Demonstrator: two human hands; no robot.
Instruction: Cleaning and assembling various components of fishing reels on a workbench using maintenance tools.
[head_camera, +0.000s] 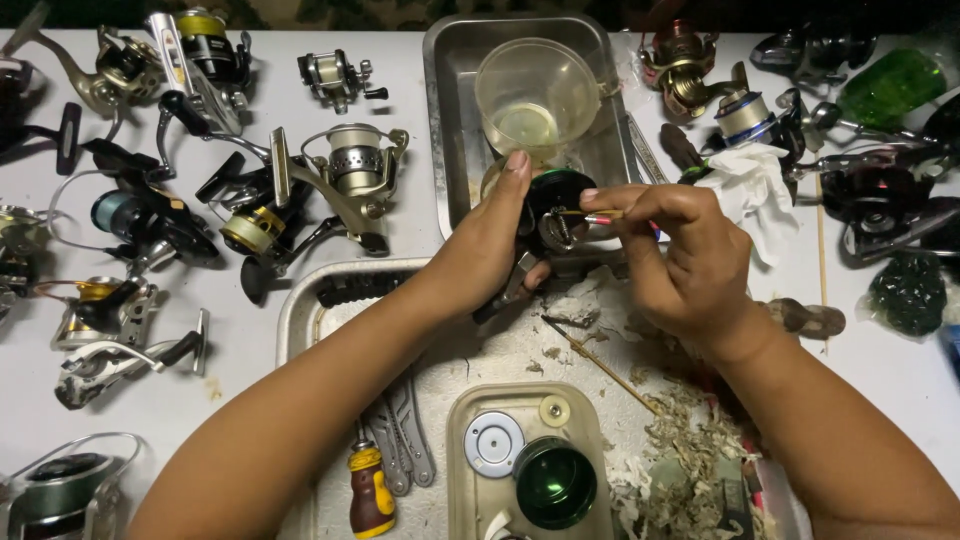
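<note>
The left hand (490, 240) grips a black and dark-green metal fishing reel body (555, 210), held above the near edge of the deep steel pan (450, 120); its fingers wrap the reel's left flank, thumb hidden beneath. The right hand (680, 255), just right of the reel, has its fingers pinched on a thin brush-like tool with a wooden stem and red ferrule (595, 215), the tip touching the reel's exposed mechanism.

Judgement: the reel is rigid and moderately heavy for its size, likely greasy, hence slippery. The best hold is around the frame and foot, clear of small internal parts. The tool is light and slender, so a pinch suits it.

A clear plastic cup holding pale liquid (535, 95) stands in the pan behind the reel.
</note>
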